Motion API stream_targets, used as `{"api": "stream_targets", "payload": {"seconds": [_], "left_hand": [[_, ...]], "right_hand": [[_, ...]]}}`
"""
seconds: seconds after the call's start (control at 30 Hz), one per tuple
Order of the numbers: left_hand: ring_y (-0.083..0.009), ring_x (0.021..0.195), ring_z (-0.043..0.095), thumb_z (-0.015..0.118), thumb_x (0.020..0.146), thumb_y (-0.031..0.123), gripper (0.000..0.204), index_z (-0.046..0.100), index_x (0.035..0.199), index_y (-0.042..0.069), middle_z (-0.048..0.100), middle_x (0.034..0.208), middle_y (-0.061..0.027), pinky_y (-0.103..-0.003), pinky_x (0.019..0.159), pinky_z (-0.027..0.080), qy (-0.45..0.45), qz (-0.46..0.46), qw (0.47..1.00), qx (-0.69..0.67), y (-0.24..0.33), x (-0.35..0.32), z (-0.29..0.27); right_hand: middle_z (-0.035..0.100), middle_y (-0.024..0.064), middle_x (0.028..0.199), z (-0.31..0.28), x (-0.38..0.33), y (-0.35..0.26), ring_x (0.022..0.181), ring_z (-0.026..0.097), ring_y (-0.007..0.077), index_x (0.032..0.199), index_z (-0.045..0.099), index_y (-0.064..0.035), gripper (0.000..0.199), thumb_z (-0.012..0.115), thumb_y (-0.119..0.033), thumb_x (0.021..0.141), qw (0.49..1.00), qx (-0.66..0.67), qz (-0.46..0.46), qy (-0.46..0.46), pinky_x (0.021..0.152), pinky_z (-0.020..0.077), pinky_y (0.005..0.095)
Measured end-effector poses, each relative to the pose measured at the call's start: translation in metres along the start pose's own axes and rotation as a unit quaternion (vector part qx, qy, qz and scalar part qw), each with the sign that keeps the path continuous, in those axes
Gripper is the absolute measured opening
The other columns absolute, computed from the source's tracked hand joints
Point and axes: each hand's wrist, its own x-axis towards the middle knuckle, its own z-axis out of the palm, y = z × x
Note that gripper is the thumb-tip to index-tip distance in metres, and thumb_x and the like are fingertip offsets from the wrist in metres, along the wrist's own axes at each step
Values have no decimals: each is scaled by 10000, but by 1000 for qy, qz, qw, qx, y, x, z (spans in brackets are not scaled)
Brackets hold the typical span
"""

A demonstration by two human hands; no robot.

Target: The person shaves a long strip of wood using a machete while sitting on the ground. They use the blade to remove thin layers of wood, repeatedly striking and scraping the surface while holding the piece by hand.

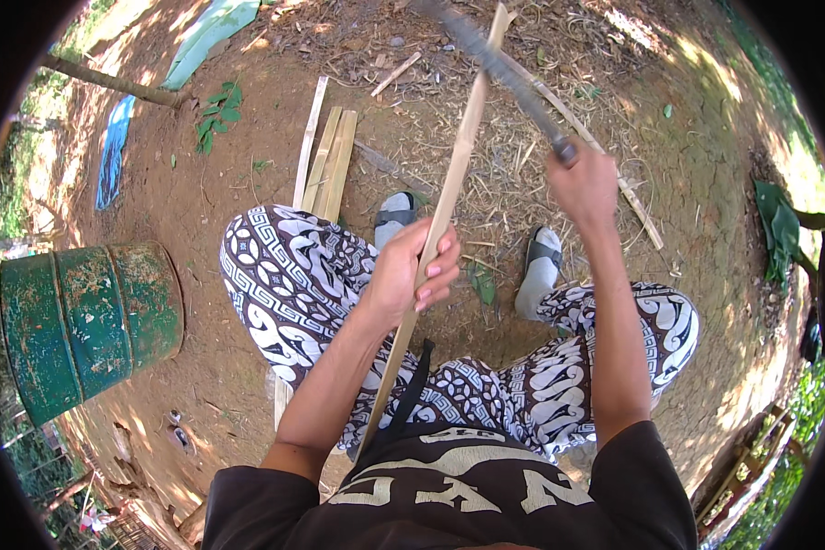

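Observation:
A long pale strip of split bamboo or wood (pixel 458 165) slants from my waist up past my knees. My left hand (pixel 411 273) is closed around it at about mid-length. In my right hand (pixel 584 188) is the dark handle of a machete (pixel 527 96), whose long grey blade points away and to the left, slightly blurred. The blade crosses the strip near its far end; whether the edge is cutting into it I cannot make out. The strip's near end rests against my lap and shirt.
Several cut strips (pixel 335 165) lie by my left foot, and a long thin one (pixel 628 192) lies beyond my right hand. Shavings (pixel 513 174) litter the soil between my feet. A rusty green drum (pixel 92 321) lies at left, near a thin trunk (pixel 110 81).

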Motion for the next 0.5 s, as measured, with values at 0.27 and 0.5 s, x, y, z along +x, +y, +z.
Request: {"api": "stream_targets", "payload": {"seconds": [0.27,0.5], "left_hand": [[-89,409,334,322,1084,373,432,506,1157,-12,398,672,-6,-228,322,317,4,44,998,-41,11,2,9],[-148,441,513,358,1081,322,434,566,1044,-58,568,643,-113,-253,357,400,44,131,982,133,13,-4,8]], "right_hand": [[492,123,510,-17,-23,-17,486,455,168,697,586,15,198,654,-162,756,984,177,-3,5,533,414,366],[497,124,497,-1,-49,-27,427,532,279,666,573,-42,130,662,-129,705,961,193,-179,-81,477,434,397]]}}
